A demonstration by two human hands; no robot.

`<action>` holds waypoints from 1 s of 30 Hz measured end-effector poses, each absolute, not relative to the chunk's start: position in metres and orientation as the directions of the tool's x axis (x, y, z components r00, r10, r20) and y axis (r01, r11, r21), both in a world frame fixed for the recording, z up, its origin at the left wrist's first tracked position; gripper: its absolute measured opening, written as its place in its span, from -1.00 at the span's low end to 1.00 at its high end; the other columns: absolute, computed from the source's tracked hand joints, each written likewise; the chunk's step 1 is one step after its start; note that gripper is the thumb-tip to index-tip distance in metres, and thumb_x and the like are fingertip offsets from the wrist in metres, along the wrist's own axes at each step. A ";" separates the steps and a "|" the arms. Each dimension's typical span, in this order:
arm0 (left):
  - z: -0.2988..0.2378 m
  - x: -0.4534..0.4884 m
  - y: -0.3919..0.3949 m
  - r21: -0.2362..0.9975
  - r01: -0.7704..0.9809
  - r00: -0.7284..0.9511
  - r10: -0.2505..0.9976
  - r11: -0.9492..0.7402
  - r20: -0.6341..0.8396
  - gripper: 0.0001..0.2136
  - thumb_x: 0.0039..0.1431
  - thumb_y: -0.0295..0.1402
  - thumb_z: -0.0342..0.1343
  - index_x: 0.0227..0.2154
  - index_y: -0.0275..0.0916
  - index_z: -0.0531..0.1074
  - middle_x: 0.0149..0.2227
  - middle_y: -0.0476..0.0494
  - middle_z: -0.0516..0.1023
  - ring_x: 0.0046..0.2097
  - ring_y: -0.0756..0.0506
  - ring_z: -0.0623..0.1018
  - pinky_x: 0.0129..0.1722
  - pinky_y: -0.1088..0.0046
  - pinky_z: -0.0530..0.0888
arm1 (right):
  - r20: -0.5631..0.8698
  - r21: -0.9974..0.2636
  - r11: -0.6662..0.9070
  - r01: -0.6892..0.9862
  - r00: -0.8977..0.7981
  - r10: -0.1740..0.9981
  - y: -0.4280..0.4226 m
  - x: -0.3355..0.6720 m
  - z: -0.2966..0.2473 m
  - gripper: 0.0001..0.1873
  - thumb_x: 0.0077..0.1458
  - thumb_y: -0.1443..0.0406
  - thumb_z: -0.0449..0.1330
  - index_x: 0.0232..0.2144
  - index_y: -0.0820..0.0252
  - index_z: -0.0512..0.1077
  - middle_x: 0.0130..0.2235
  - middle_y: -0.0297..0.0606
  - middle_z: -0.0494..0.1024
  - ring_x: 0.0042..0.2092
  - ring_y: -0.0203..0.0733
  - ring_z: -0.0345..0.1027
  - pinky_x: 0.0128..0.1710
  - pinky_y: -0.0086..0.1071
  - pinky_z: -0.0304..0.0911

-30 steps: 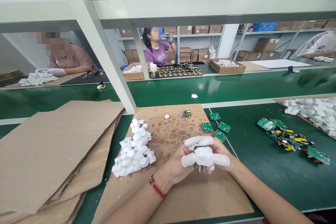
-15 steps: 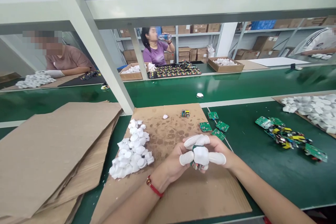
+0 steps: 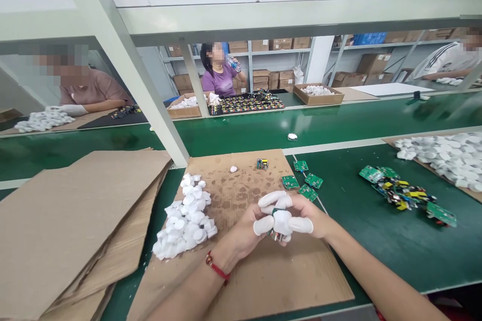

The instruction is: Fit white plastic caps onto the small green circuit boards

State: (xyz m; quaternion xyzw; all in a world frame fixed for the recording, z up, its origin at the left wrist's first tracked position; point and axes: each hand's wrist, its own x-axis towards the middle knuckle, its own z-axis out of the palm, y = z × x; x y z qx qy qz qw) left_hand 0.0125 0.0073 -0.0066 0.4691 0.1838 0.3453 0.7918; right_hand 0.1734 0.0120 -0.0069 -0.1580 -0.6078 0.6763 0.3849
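Observation:
Between my hands, above a cardboard sheet (image 3: 278, 281), is a small circuit board (image 3: 276, 234) with a white pad (image 3: 281, 221) over its upper face. My left hand (image 3: 251, 228) grips it from the left, and my right hand (image 3: 307, 218) from the right. White finger cots cover several of my fingertips, and both thumbs press against the pad. Part of the board is hidden behind the fingers. To the left lies a heap of white pads (image 3: 188, 218). Farther back on the cardboard rest a single white pad (image 3: 233, 169) and a circuit board with yellow parts (image 3: 262, 163).
Several green circuit boards (image 3: 308, 192) lie just right of the cardboard, with a pile of boards (image 3: 402, 190) beyond. Stacked cardboard (image 3: 75, 220) fills the left side. A metal post (image 3: 150, 95) rises ahead. Co-workers sit across the green belt (image 3: 241, 133), where a white-topped piece (image 3: 292, 136) lies.
The view has shifted slightly, so most things sit a little farther left. My hands keep their grip on the board and pad. A co-worker across the belt has lowered a bottle.

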 end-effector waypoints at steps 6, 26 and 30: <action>-0.004 0.014 0.006 0.890 -0.357 0.691 0.722 0.283 0.048 -0.61 -0.16 -0.11 0.25 -0.31 -0.30 0.44 -0.47 -0.09 0.51 -0.39 -0.06 0.50 -0.49 0.53 0.34 | 0.319 -0.937 0.131 -0.322 -0.647 0.692 0.016 0.172 -0.010 -0.54 -0.02 -0.04 0.16 -0.24 0.21 0.45 -0.01 -0.03 0.36 -0.38 -0.21 0.44 -0.53 -0.35 0.39; -0.006 0.017 0.006 0.890 -0.353 0.664 0.747 0.288 0.021 -0.66 -0.08 -0.16 0.21 -0.32 -0.33 0.45 -0.39 -0.16 0.52 -0.34 -0.07 0.50 -0.37 0.46 0.45 | 0.251 -0.967 0.167 -0.189 -0.629 0.736 0.011 0.168 -0.002 -0.69 0.01 0.11 0.20 -0.23 0.18 0.40 -0.10 -0.15 0.33 -0.49 -0.40 0.33 -0.61 -0.55 0.29; -0.005 0.017 0.006 0.882 -0.360 0.669 0.743 0.304 0.017 -0.67 -0.06 -0.17 0.20 -0.31 -0.32 0.45 -0.38 -0.16 0.52 -0.33 -0.07 0.51 -0.37 0.45 0.47 | 0.254 -0.967 0.180 -0.181 -0.626 0.738 0.011 0.168 -0.001 -0.63 0.02 0.07 0.16 -0.20 0.18 0.40 -0.11 -0.13 0.36 -0.51 -0.38 0.31 -0.63 -0.53 0.27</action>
